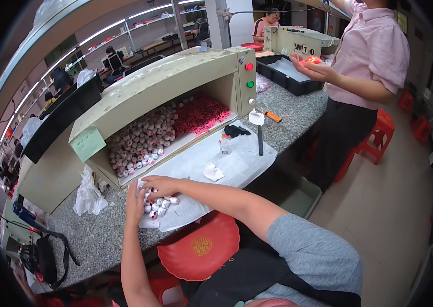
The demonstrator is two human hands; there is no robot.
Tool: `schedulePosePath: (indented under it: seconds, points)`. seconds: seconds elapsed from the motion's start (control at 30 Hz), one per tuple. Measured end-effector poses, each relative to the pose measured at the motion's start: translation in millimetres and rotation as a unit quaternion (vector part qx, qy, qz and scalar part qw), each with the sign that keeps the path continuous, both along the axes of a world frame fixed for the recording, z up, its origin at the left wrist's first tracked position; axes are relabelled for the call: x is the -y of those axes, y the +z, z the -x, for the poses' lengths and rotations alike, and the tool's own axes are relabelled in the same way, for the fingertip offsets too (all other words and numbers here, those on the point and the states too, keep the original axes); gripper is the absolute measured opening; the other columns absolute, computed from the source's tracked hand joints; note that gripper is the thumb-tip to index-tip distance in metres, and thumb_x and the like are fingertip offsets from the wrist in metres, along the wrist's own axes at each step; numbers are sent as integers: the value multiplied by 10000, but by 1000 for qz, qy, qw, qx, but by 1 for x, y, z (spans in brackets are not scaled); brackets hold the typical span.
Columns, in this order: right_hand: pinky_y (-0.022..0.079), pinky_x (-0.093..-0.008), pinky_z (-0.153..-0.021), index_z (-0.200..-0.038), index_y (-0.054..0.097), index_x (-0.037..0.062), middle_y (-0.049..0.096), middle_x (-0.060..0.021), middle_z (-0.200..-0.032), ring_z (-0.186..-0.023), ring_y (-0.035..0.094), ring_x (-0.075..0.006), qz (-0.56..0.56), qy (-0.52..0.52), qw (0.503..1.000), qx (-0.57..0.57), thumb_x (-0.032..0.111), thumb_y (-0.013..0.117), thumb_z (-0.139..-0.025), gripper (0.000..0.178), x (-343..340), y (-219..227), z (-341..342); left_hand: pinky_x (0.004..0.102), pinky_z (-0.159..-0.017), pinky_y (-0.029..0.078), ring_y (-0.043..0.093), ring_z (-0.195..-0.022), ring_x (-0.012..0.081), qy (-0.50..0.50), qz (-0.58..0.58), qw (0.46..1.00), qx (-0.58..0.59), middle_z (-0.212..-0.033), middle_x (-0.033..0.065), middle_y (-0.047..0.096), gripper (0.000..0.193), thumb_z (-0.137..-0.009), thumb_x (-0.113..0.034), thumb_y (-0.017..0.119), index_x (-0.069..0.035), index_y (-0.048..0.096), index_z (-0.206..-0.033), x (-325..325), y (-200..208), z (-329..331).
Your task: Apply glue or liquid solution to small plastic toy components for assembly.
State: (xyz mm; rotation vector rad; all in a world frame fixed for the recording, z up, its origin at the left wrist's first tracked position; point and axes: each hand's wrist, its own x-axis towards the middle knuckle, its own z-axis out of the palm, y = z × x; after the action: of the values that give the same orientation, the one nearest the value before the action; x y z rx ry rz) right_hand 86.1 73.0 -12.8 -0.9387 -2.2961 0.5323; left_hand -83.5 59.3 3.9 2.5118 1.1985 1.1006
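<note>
Both hands are at a small pile of white, bead-like round pieces [161, 205] with red and dark spots, lying on a white sheet [183, 215] near the front edge of the counter. My left hand [134, 203] stands along the left side of the pile, its fingers stretched out. Over the far side of the pile reaches my right hand [159, 186], fingers apart and touching the pieces. Just beyond is a beige box-shaped machine [170, 77]. Inside its opening lie a large heap of similar white pieces [142, 135] and a heap of small pink-red pieces [203, 115].
A red scalloped tray [198, 253] sits below the counter edge. Crumpled tissue [213, 172], a small clear bottle [225, 147], a black cloth [237, 131] and an orange-handled tool [273, 116] lie to the right. A plastic bag [90, 194] is left. A person in pink [367, 56] stands at right.
</note>
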Motion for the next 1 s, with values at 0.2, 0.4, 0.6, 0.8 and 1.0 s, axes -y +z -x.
schedulePosePath:
  seconds: [0.2,0.4,0.6,0.8,1.0]
  points:
    - [284,-334,-910,-964,496,56,410,-161,-1104,-1050,378,-297,-5,49,994,-98,242,556,-670,353,3,-7,16,304,-799,378,494,-940,227,12,173,982,74,-1040,158,506,422,-812,-287,422,2,429,-1118,-18,-21,7]
    - [376,-313,-810,-1024,476,9,493,-164,-1023,-940,477,-271,24,-32,984,-172,229,537,-707,390,-24,-16,-13,262,-810,361,492,-947,190,-28,157,976,151,-1025,131,530,411,-817,-311,416,4,471,-1075,-37,-18,-28]
    - [340,-297,-851,-1024,461,22,459,-124,-1081,-989,448,-247,89,-6,984,-153,216,497,-740,345,49,-6,-9,247,-807,363,474,-940,165,-26,287,926,244,-1021,105,510,385,-815,-270,439,-15,441,-1102,39,-22,-24]
    - [360,-315,-836,-987,489,37,472,-123,-1066,-987,462,-259,55,8,992,-116,134,502,-739,267,158,-3,-23,288,-858,325,429,-1010,198,-86,178,968,153,-1085,123,462,398,-750,-160,528,-26,427,-1111,151,-14,-7]
    - [387,-291,-794,-951,531,18,533,-103,-986,-931,505,-211,194,90,974,-71,50,525,-725,228,216,15,-28,292,-855,303,408,-982,195,78,366,880,293,-1100,170,381,720,-662,-119,593,-40,177,-1244,215,-55,48]
